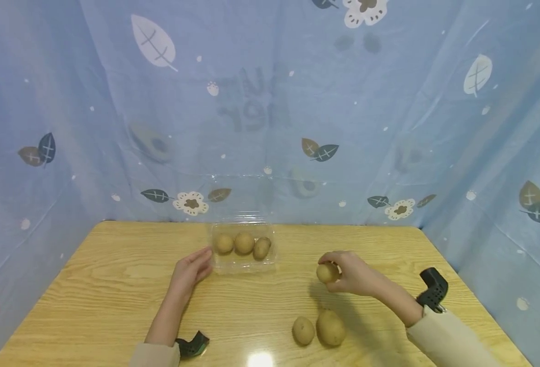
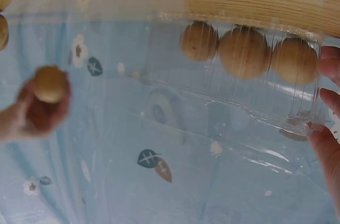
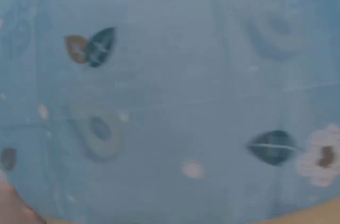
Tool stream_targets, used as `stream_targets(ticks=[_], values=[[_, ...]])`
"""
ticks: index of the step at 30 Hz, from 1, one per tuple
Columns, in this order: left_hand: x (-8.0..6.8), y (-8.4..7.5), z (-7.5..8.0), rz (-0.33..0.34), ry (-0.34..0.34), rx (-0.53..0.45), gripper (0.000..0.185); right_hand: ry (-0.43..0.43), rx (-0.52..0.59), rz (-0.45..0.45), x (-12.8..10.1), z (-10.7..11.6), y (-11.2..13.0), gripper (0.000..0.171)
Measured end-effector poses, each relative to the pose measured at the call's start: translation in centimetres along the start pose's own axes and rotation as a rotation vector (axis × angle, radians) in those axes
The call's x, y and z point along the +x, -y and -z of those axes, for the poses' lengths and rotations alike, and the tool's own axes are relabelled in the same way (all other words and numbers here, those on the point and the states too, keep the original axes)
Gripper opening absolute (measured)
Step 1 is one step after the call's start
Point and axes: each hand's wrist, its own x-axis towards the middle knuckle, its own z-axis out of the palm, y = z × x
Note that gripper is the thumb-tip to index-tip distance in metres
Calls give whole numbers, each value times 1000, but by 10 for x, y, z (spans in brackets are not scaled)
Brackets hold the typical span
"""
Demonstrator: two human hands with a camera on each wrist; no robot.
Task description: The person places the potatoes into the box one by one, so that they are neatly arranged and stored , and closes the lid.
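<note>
A: Start with the right hand (image 1: pixel 353 272). How do its fingers (image 1: pixel 338 257) lie?

B: They are curled round a potato (image 1: pixel 327 273), thumb below and the rest over the top. The potato is held clear of the bench (image 1: pixel 113 285), right of the box. The left wrist view shows the same potato (image 2: pixel 50 83) sitting at the fingertips of that hand (image 2: pixel 37 110).

A: And the left hand (image 1: pixel 193 269)?

B: Its fingers (image 1: pixel 204 257) are straight and close together, and the tips touch the left end of the clear box (image 1: pixel 243 247). From the left wrist view the fingers (image 2: pixel 330 75) lie along the box's (image 2: pixel 244 112) end wall; I cannot tell whether a thumb gets round it.

A: What is in the box?

B: Three potatoes (image 1: pixel 243 243) in a row, side by side, towards the far wall. The lid (image 1: pixel 244 196) stands open behind, against the curtain. The left wrist view shows those three (image 2: pixel 244 51) through the plastic.

A: Anything else near the hands?

B: Two more potatoes (image 1: pixel 317 329) lie on the bench nearer the person, below the right hand, just beside each other, the right one larger. They are well apart from the box.

A: And further out?

B: A black wrist mount (image 1: pixel 432 290) on the right forearm, another (image 1: pixel 193 345) on the left, and beige sleeves (image 1: pixel 448 339). A blue curtain (image 1: pixel 270 112) printed with leaves and flowers hangs round the bench on three sides. The right wrist view shows only that curtain (image 3: pixel 170 96), blurred, with a sliver of skin at the lower left corner.
</note>
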Motion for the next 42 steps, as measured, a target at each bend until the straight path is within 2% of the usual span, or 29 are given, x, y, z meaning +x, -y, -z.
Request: stream_targets(ticks=[8,15,18,19,20,23,25,28,37,42], values=[[-4,5,-3,9,0,0,50,2,-8,31,73,-6,38,41],[-2,6,-6,14,-5,-29,50,48,78,-82,129,-19,57,40],[-2,7,-7,18,-7,-31,49,85,51,-123,144,-29,60,23],[-2,7,-7,17,-7,-28,49,111,42,-140,147,-33,60,12],[-3,6,-6,16,-5,-23,49,129,32,-146,150,-36,61,10],[-3,5,-6,12,-6,-16,48,190,7,-171,154,-43,62,37],[-3,4,-5,8,-4,-9,48,222,-2,-199,157,-47,63,44],[-3,2,-4,8,-4,-5,47,232,-40,-244,159,-50,64,46],[-2,0,-5,2,1,-8,48,153,-187,-296,164,-61,62,33],[-1,-3,-3,-7,-4,-3,48,120,-215,-296,168,-63,64,36]])
